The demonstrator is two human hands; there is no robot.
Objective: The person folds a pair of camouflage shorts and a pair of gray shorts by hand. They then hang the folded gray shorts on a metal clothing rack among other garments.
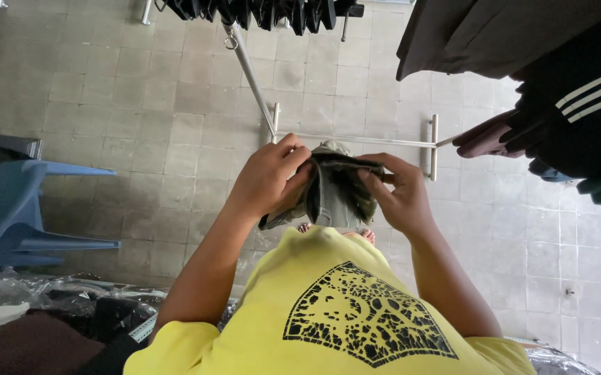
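An olive-green cloth cap (338, 191) is held up in front of my chest, above the tiled floor. My left hand (269, 177) grips its left side, fingers curled over the top edge. My right hand (397, 191) holds the right side, thumb and fingers pinching the dark inner band. My yellow shirt with a black print (342, 305) fills the lower middle. Bare toes (366, 236) peek out below the cap.
A metal clothes rack base (356, 139) crosses the grey tiled floor beyond my hands. Dark garments hang at the top right (564, 76) and top centre (265, 10). A blue plastic chair (15, 208) stands at the left. Clear plastic bags (50, 292) lie at the lower left.
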